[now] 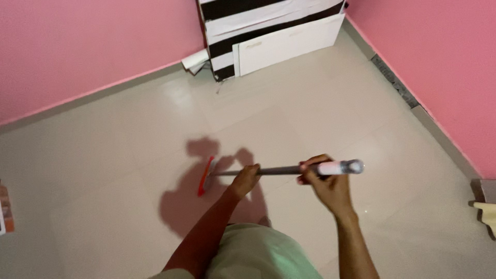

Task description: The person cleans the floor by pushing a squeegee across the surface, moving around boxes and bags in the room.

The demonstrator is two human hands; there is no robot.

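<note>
I hold a long grey-handled floor wiper (281,170) with both hands. Its red and white head (205,177) rests on the pale tiled floor (129,155) ahead of me. My left hand (245,178) grips the shaft lower down, closer to the head. My right hand (323,183) is closed around the upper end, just below the white grip and grey cap (343,167). The shaft runs nearly level across the view, from left to right. My shadow falls on the floor around the head.
Pink walls (77,46) enclose the corner. Black-and-white striped boards and a white panel (289,44) lean in the far corner. A dark strip (395,80) runs along the right wall's base. Something brick-coloured (5,206) shows at the left edge, a pale object (485,206) at the right edge.
</note>
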